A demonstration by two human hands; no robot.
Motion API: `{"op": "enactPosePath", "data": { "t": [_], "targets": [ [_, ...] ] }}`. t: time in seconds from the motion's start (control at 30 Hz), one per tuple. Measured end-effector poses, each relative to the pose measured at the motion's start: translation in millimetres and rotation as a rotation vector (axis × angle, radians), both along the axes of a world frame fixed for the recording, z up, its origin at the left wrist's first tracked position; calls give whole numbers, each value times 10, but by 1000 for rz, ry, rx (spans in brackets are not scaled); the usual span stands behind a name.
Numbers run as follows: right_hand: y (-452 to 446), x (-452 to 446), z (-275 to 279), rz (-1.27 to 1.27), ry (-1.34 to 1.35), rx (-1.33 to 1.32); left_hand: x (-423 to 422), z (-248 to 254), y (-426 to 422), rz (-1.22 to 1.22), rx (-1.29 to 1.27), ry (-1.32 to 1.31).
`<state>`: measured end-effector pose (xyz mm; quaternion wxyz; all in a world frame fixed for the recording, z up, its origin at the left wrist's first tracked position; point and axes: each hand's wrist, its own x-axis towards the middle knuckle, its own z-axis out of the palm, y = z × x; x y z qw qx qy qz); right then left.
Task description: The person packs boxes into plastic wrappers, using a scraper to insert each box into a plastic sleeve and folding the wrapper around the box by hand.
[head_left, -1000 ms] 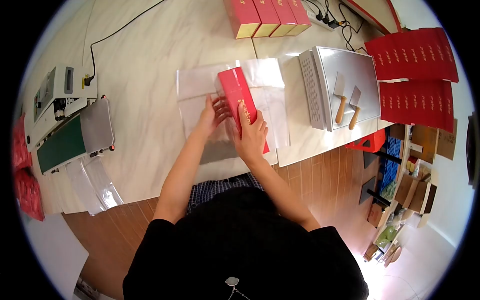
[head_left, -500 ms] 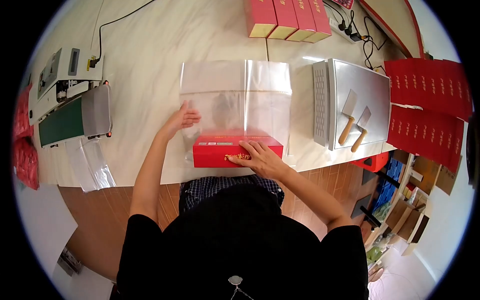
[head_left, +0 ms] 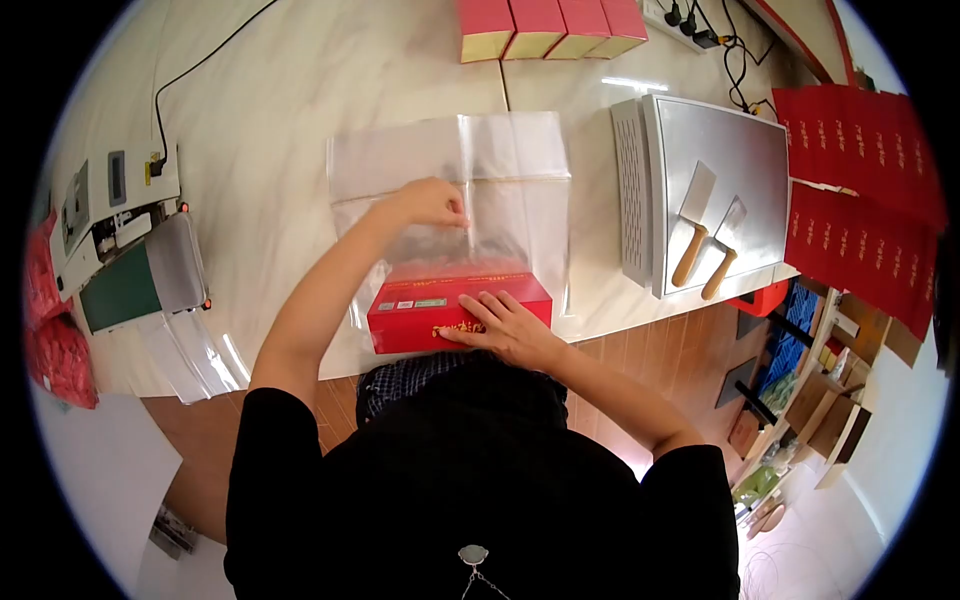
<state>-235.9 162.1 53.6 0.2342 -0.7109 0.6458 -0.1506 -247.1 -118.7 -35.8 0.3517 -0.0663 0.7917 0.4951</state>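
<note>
A red box [head_left: 400, 325] with gold lettering lies lengthwise along the table's front edge, over the near part of a clear plastic sheet [head_left: 390, 155]. My right hand [head_left: 505, 332] rests on the box, fingers spread over its top and front face. Beyond the box, my left hand [head_left: 437, 204] is above the middle of the plastic, fingers closed in a pinch; whatever is between the fingertips is too small to make out.
A metal box [head_left: 720, 150] with two wooden-handled scrapers [head_left: 700, 220] stands on the right, beside red printed sheets [head_left: 850, 140]. Several red boxes [head_left: 535, 28] stand at the back. A machine [head_left: 120, 210] and plastic bags [head_left: 190, 360] are on the left.
The red box has turned from slanting upright to lying crosswise near the front edge. My left hand has moved in over the plastic, and its fingers have closed.
</note>
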Motion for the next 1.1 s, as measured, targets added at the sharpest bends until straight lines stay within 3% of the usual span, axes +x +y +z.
{"op": "enactPosePath", "data": {
  "t": [0.07, 0.27, 0.67, 1.1],
  "targets": [
    [5, 7, -13, -14, 3, -8, 30, -56, 212, -103, -195, 246],
    [-55, -50, 63, 4, 30, -12, 260, 81, 177, -65, -367, 602],
    [-551, -262, 68, -58, 33, -154, 836, 1122, -7, 31, -598, 820],
    [-611, -354, -56, -91, 70, -307, 1385, 860, 482, 223, -711, 979]
  ]
}}
